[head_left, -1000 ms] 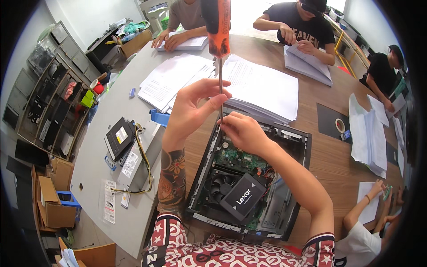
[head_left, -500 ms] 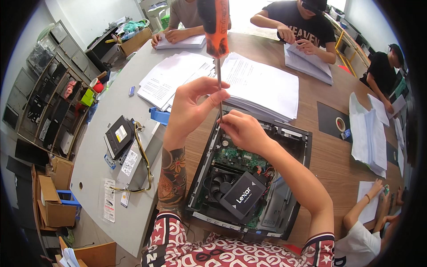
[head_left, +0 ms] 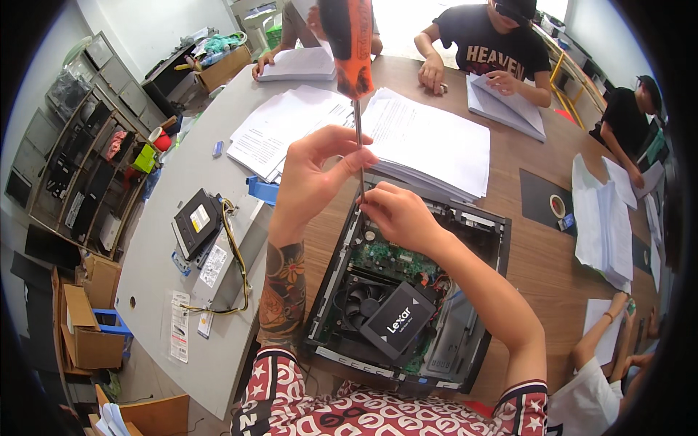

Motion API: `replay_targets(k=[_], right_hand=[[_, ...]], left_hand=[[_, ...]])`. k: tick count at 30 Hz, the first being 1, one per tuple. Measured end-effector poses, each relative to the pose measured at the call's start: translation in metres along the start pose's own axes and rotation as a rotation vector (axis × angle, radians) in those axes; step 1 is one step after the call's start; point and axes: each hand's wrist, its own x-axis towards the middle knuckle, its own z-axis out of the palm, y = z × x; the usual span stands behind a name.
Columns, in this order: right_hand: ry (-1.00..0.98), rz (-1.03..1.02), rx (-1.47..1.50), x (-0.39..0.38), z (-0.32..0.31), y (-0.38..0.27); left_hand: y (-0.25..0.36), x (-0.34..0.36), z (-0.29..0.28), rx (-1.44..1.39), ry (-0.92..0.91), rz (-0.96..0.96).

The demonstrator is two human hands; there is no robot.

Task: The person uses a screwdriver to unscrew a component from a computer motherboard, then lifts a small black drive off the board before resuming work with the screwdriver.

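A long screwdriver (head_left: 355, 65) with an orange and black handle stands nearly upright above an opened desktop computer case (head_left: 502, 251). My left hand (head_left: 314, 168) is closed round its metal shaft, thumb against fingers. Lower down, my right hand (head_left: 400, 212) pinches at the screwdriver's tip; whatever lies between those fingertips is too small to make out. Inside the case are a green circuit board (head_left: 389, 256), a black cooling fan (head_left: 361, 303) and coloured wires. A flat black solid-state drive (head_left: 396, 320) lies tilted on top, beside the fan.
Left of the case sit an optical drive (head_left: 195, 221) and a metal power supply (head_left: 218, 272) with cables. Stacks of printed paper (head_left: 436, 142) lie beyond it. A tape roll (head_left: 557, 206) rests at right. Other people handle papers round the table.
My hands and the screwdriver stay almost where they were. Across the table, one person's hand has moved off the papers onto the tabletop, and another person has lifted a hand.
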Motion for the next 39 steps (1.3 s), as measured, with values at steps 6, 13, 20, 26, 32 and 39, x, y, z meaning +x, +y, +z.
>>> replay_targets(k=[6, 13, 20, 26, 32, 39], right_hand=[[0.015, -0.008, 0.011, 0.0001, -0.0006, -0.0025], [0.010, 0.018, -0.003, 0.0024, -0.0035, -0.0029], [0.005, 0.047, 0.001, 0.0021, -0.0050, -0.0057], [0.005, 0.048, -0.009, 0.0021, -0.0053, -0.0061], [0.015, 0.033, -0.019, 0.0016, -0.0043, -0.0032], [0.016, 0.036, -0.028, 0.0013, -0.0048, -0.0033]], left_hand=[[-0.0062, 0.0002, 0.0014, 0.006, 0.029, 0.089], [-0.0043, -0.0009, 0.0032, -0.007, 0.104, 0.053], [-0.0027, -0.0017, 0.0028, 0.024, 0.069, 0.052], [0.0016, -0.0029, 0.0024, -0.031, -0.003, 0.010], [0.0000, -0.0010, 0.0031, -0.062, -0.056, 0.042], [0.0009, -0.0008, 0.0009, -0.099, -0.117, 0.002]])
